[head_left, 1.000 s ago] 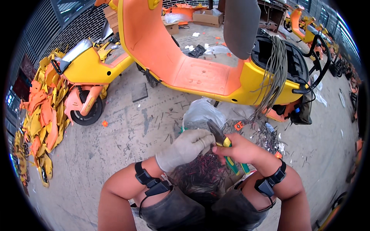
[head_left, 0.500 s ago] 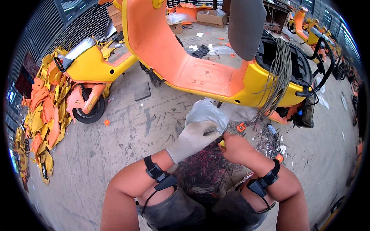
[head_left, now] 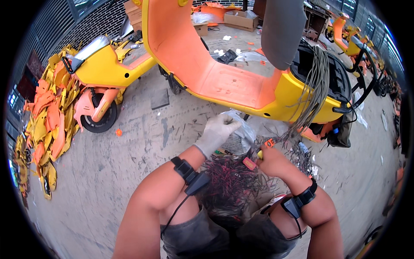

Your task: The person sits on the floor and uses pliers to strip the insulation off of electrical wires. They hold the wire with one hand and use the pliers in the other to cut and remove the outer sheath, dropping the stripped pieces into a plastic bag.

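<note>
My left hand [head_left: 221,129], in a pale work glove, is closed in a pinch on the upper edge of a clear plastic bag [head_left: 242,129]. The bag hangs crumpled beside and below its fingers. Just to the right my bare right hand [head_left: 274,160] is wrapped around a small yellow-handled tool [head_left: 260,154]; the fingers hide most of it and I cannot tell its kind. Next to the tool shows a small pinkish-red block-shaped item [head_left: 249,163]. Below both hands, between my knees, lies a heap of dark and magenta scraps [head_left: 228,181], thin strips by their look.
A yellow-and-orange scooter [head_left: 228,84] stands close ahead, with a bundle of grey cables [head_left: 317,77] draped over its right end. Another scooter [head_left: 99,64] and a pile of yellow and orange panels [head_left: 51,116] are at left. Cardboard boxes [head_left: 241,20] stand behind.
My left hand has moved up, pulling the bag's edge with it. My right hand has shifted slightly right, apart from the left. The pinkish-red item has come into view.
</note>
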A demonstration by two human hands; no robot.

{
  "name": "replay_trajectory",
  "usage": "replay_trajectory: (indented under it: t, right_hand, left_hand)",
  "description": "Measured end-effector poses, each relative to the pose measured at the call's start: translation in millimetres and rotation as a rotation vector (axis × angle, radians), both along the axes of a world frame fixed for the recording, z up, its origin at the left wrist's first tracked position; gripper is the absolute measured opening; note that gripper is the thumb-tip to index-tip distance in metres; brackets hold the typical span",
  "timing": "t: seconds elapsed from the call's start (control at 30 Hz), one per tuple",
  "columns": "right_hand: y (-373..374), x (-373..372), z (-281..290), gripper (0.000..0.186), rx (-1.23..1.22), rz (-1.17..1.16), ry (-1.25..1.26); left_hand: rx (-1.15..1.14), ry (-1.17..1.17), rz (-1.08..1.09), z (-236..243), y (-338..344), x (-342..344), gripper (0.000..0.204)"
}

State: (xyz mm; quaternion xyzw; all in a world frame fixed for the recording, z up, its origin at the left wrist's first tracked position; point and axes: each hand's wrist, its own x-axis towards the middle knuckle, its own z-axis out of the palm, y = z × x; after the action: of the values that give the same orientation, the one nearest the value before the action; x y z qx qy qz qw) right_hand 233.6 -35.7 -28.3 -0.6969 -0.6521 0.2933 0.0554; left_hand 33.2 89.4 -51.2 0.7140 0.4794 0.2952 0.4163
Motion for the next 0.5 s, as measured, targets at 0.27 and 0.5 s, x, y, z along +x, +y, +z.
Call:
replay_trajectory:
  t: [0.27,0.5]
  right_hand:
    - [9.0,15.0,26.2,0.019,0.153,-0.505,1.063]
    - [-0.4,16.2,45.8,0.021,0.157,-0.699,1.685]
  left_hand:
    - [0.031,0.062,0.055,-39.4,23.8,9.3,0.049]
    - [0.247,-0.466,-0.56,63.7,-60.6,-14.9,0.035]
